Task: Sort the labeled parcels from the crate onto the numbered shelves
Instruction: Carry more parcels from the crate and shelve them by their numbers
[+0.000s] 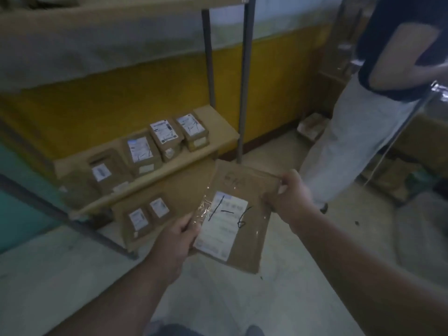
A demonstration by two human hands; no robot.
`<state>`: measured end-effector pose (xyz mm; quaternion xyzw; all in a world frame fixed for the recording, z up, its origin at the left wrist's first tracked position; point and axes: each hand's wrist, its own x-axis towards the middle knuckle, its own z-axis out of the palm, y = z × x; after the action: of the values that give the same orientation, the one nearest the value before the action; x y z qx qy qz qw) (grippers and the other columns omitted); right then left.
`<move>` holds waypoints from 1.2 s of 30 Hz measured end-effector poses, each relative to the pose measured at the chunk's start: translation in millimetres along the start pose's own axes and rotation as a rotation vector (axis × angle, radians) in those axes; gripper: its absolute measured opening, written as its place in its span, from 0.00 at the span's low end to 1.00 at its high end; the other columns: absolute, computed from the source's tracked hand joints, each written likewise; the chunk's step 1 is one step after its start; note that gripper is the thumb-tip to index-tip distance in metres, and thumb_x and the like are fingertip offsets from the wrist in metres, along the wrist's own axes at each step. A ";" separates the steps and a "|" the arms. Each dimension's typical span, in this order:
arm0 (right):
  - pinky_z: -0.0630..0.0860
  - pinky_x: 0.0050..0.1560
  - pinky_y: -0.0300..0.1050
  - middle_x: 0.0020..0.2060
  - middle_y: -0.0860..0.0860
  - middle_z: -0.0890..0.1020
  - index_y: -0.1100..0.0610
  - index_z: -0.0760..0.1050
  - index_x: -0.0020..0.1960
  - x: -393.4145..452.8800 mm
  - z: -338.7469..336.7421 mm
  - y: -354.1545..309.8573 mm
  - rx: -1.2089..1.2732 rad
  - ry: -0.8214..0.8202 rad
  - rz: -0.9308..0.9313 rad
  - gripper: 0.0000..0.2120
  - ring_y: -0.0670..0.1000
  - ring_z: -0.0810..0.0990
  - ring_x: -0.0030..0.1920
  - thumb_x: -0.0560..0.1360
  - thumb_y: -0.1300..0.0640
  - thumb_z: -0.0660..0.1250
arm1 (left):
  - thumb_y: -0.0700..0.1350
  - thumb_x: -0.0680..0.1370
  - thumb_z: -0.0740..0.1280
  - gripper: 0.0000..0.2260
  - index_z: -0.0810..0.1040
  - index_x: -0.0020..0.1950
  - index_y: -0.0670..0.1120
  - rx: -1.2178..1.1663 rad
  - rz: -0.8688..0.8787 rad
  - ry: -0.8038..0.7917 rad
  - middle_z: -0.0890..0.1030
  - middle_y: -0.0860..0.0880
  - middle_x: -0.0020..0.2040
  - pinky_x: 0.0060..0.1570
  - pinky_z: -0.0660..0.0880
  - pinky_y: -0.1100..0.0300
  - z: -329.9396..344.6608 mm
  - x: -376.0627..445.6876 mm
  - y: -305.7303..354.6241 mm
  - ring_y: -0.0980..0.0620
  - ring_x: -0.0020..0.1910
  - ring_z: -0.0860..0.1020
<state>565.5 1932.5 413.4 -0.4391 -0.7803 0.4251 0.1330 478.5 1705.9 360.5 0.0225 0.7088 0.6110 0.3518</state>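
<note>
A flat brown cardboard parcel (244,229) is held in front of me over the floor, tilted. Its white label bears "1-6" in black marker under shiny tape. My left hand (177,241) grips its near left edge. My right hand (288,192) pinches its far right corner. Just beyond it, a low shelf (218,132) carries several brown labelled parcels (164,139) in a row. Two more labelled parcels (148,214) lie on the level below, close to the floor. The crate is not in view.
Grey metal shelf posts (246,76) rise behind the low shelf, against a yellow wall. Another person in a dark top and light trousers (349,141) stands at the right. Cardboard boxes (312,126) lie by the wall. An upper shelf (97,10) spans the top.
</note>
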 end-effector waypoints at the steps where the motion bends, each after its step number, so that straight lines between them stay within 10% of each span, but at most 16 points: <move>1: 0.81 0.38 0.50 0.41 0.46 0.75 0.49 0.69 0.52 4.4 -3.7 -6.2 -0.013 -0.016 -0.045 0.17 0.48 0.76 0.38 0.72 0.55 0.75 | 0.37 0.83 0.62 0.16 0.82 0.50 0.58 -0.002 0.023 0.041 0.87 0.57 0.44 0.49 0.81 0.51 3.7 -2.4 5.7 0.55 0.46 0.85; 8: 0.80 0.41 0.48 0.47 0.42 0.78 0.45 0.68 0.57 28.2 -36.9 -99.7 0.078 -0.038 -0.377 0.21 0.45 0.79 0.43 0.71 0.53 0.76 | 0.45 0.79 0.67 0.16 0.82 0.58 0.66 0.028 0.322 0.208 0.86 0.56 0.55 0.61 0.78 0.42 -1.4 -24.1 82.5 0.52 0.55 0.84; 13: 0.71 0.31 0.35 0.46 0.40 0.79 0.44 0.69 0.61 35.2 -52.9 -172.7 0.145 -0.024 -0.571 0.22 0.38 0.79 0.36 0.72 0.53 0.76 | 0.39 0.79 0.70 0.25 0.72 0.63 0.69 0.081 0.528 0.244 0.86 0.62 0.46 0.39 0.79 0.69 -20.6 -43.9 139.7 0.63 0.45 0.84; 19: 0.69 0.28 0.27 0.45 0.36 0.75 0.48 0.69 0.67 50.9 -54.6 -228.6 0.173 -0.019 -0.689 0.24 0.30 0.77 0.36 0.74 0.54 0.74 | 0.37 0.77 0.71 0.30 0.67 0.64 0.69 0.181 0.665 0.280 0.82 0.72 0.44 0.40 0.76 0.74 -42.7 -34.3 190.2 0.71 0.47 0.81; 27: 0.80 0.51 0.48 0.58 0.43 0.79 0.46 0.66 0.72 96.6 -66.2 -307.9 0.214 0.133 -0.804 0.26 0.43 0.81 0.45 0.77 0.50 0.69 | 0.40 0.78 0.72 0.26 0.73 0.66 0.68 0.250 0.781 0.335 0.84 0.67 0.51 0.47 0.81 0.63 -51.2 -4.3 283.4 0.64 0.49 0.83; 36: 0.66 0.48 0.39 0.58 0.49 0.77 0.51 0.75 0.59 212.2 -62.0 -442.1 0.298 0.177 -0.973 0.13 0.46 0.73 0.49 0.76 0.51 0.69 | 0.42 0.75 0.75 0.31 0.68 0.72 0.63 0.241 0.903 0.576 0.78 0.62 0.59 0.50 0.83 0.52 -53.7 48.3 406.7 0.62 0.52 0.81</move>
<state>225.7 2023.9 760.5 -0.0357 -0.8111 0.3817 0.4418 252.0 1785.2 696.7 0.1965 0.7613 0.5972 -0.1585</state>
